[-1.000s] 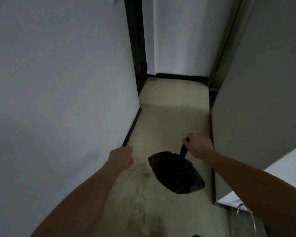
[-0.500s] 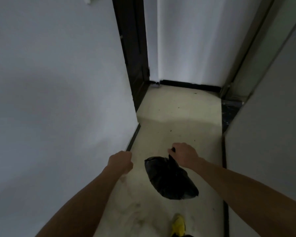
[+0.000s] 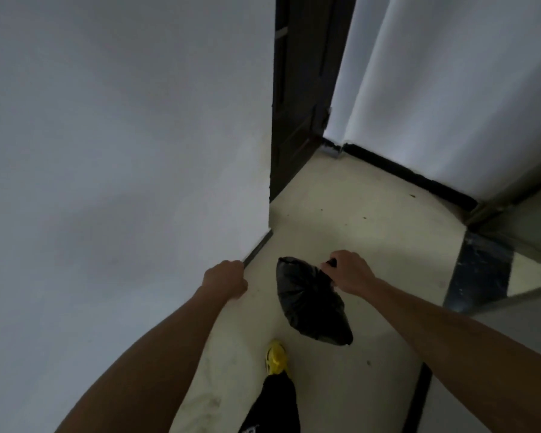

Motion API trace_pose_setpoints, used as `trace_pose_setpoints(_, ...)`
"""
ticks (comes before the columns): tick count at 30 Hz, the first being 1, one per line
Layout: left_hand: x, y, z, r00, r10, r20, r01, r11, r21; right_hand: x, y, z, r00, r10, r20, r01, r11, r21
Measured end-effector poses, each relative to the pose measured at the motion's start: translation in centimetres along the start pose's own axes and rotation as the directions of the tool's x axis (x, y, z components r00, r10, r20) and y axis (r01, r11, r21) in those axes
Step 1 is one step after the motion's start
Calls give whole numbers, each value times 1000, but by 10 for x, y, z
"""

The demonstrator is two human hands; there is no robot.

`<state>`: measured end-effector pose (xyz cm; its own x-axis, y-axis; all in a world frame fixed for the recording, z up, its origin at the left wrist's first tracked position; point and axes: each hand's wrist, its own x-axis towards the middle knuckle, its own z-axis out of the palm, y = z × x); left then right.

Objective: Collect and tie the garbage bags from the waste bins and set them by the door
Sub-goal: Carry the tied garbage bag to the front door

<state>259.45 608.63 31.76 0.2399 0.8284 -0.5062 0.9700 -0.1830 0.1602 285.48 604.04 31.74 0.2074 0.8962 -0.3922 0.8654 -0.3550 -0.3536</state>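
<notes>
A small, full black garbage bag (image 3: 310,303) hangs above the cream floor in the middle of the view. My right hand (image 3: 349,271) grips its gathered neck, fingers curled round it. My left hand (image 3: 225,279) is held out to the left of the bag, fingers curled into a loose fist with nothing in it, close to the white wall. A dark door (image 3: 297,89) stands ahead on the left, past the wall's corner.
A narrow corridor with a white wall (image 3: 122,135) on the left and another white wall (image 3: 450,89) ahead. A black skirting strip (image 3: 409,173) runs along the far wall. A dark threshold (image 3: 478,273) lies right. My yellow shoe (image 3: 275,357) steps on the floor (image 3: 356,220).
I have walked forward along the corridor; the dark door and far wall are closer. The bag has swung left under my right hand. My yellow shoe has come into view.
</notes>
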Motion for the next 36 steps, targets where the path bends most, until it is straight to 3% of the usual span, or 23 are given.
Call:
trace_pose_setpoints(10,118,10,-40,974,-224,45,227,967,-118,186,1,-20,954,-44,296,52,998,-22)
trace_pose_setpoints(14,152,18,-31,918,-393,54,395,894,-211,260,-1,-9,894,-110,434,175,978,-115)
trace_pose_setpoints(19,179,44,8,819,-567,83,555,749,-361,339,-3,27,811,-141,568,240,965,-103)
trace_pose_setpoints(21,186,56,28,789,-602,119,595,702,-392,358,-4,42,815,-102,570,143,989,-28)
trace_pose_setpoints(23,194,63,48,760,-630,161,634,663,-397,373,-1,61,829,1,559,-61,994,89)
trace_pose_setpoints(27,216,59,97,712,-668,217,689,604,-401,410,-2,115,807,138,574,-364,882,299)
trace_pose_setpoints(30,239,53,142,704,-670,236,699,598,-392,431,0,161,770,161,617,-459,812,361)
trace_pose_setpoints(36,297,38,238,695,-673,254,712,592,-378,487,5,255,712,108,694,-501,771,394)
